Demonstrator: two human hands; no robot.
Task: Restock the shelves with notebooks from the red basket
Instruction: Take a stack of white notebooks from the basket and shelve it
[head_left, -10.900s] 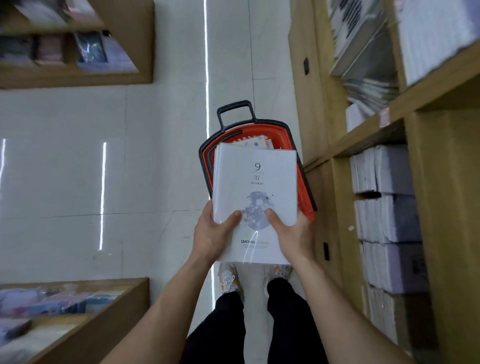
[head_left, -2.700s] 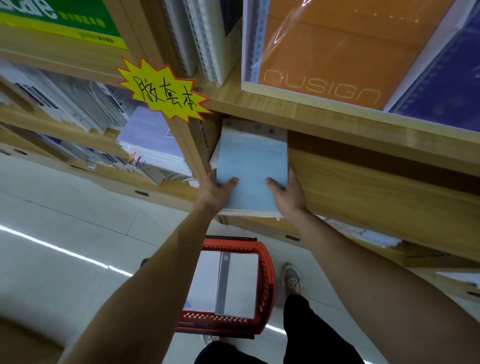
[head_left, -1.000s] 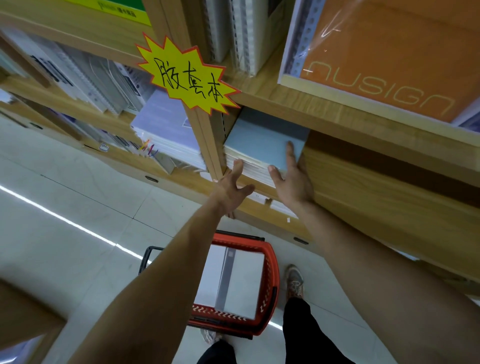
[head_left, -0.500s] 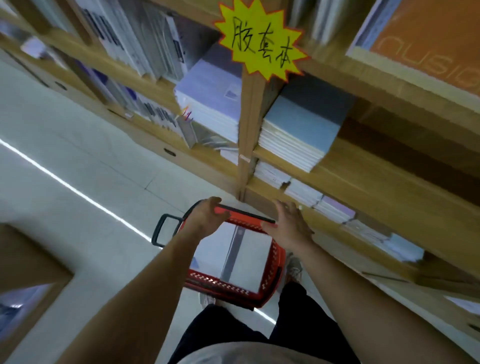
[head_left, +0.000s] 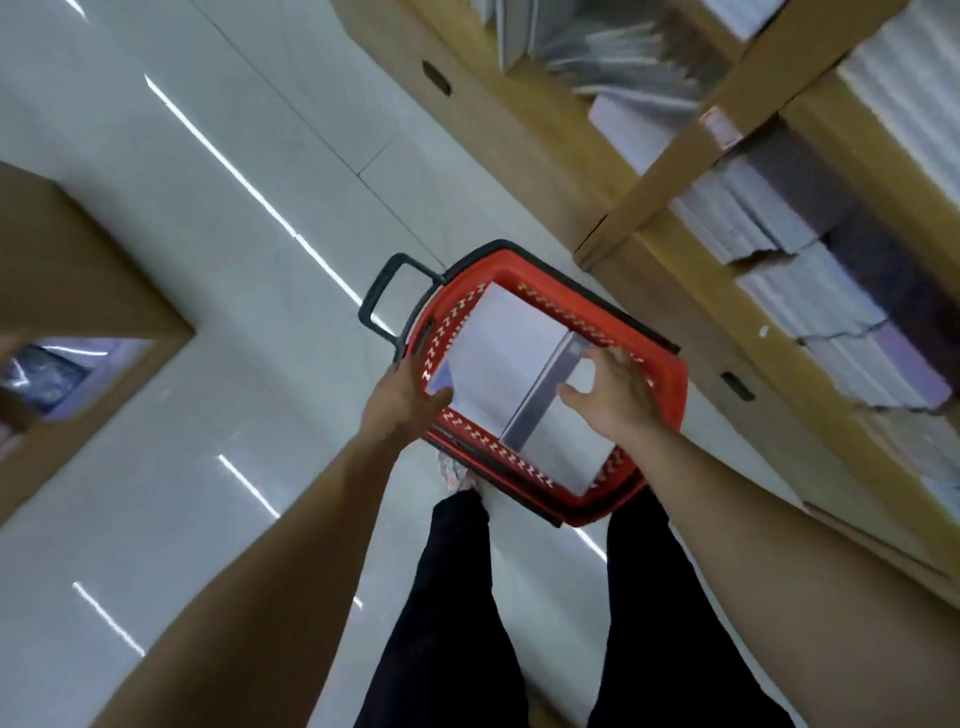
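We are reaching both spread, empty hands, left hand (head_left: 402, 397) and right hand (head_left: 615, 395), into the red basket (head_left: 657, 441); notebooks (head_left: 498, 364) remain inside, shelves (head_left: 691, 135) at 2 o'clock.

There is one red basket (head_left: 670, 415) on the floor, with one black handle (head_left: 382, 296). Inside it I count two white notebooks (head_left: 498, 374) side by side. Two hands are over it, the left hand (head_left: 400, 400) and the right hand (head_left: 615, 392). The shelf stacks (head_left: 810, 291) are too blurred to count.

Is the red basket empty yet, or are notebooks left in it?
Not empty. The red basket holds pale notebooks lying flat, filling most of its floor. How deep the pile runs, cannot tell.
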